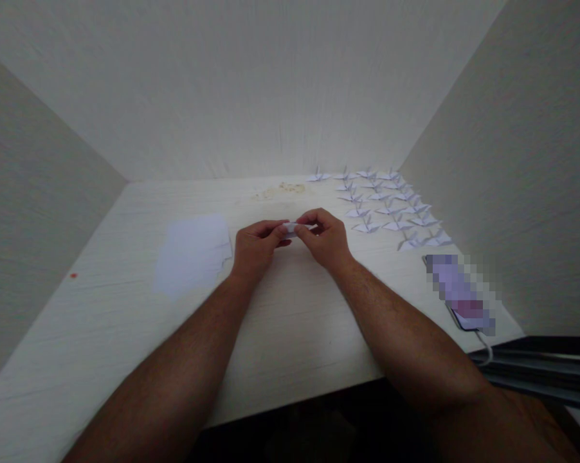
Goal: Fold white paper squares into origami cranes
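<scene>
A small folded piece of white paper (290, 229) is pinched between both hands above the middle of the table. My left hand (258, 245) grips its left end, thumb on the near side and fingers curled behind. On the other end, my right hand (326, 236) holds it the same way, with a pointed tip showing by the fingers. Much of the paper is hidden by the fingertips. Left of my left hand lies a stack of white paper sheets (193, 251). Beyond my right hand stand several white paper cranes (387, 209) in rows.
A phone (456, 289), partly blurred out, lies at the table's right side with a white cable (487, 352) attached. Walls close in the white table (290, 341) at the back and both sides. Brownish marks (290, 188) and a red spot (73, 275) show on its top.
</scene>
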Demonstrator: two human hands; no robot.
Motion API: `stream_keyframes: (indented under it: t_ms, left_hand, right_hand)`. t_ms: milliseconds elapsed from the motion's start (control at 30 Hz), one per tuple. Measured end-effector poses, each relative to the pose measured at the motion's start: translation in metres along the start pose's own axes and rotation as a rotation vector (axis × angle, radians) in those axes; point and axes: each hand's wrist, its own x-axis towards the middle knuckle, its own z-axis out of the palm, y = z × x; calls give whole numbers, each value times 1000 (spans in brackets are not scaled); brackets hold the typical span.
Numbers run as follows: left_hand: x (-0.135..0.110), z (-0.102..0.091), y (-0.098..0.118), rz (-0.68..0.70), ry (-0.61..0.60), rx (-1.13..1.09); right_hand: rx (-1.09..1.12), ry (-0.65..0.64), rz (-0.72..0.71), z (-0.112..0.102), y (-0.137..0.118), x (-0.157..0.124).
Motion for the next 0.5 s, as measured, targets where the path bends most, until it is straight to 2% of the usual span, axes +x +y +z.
stream_keyframes:
  t_ms: [500]
  left_hand:
    - [0, 0, -2, 55, 38, 39]
  right_hand:
    - [-4, 14, -130, 1, 8, 0]
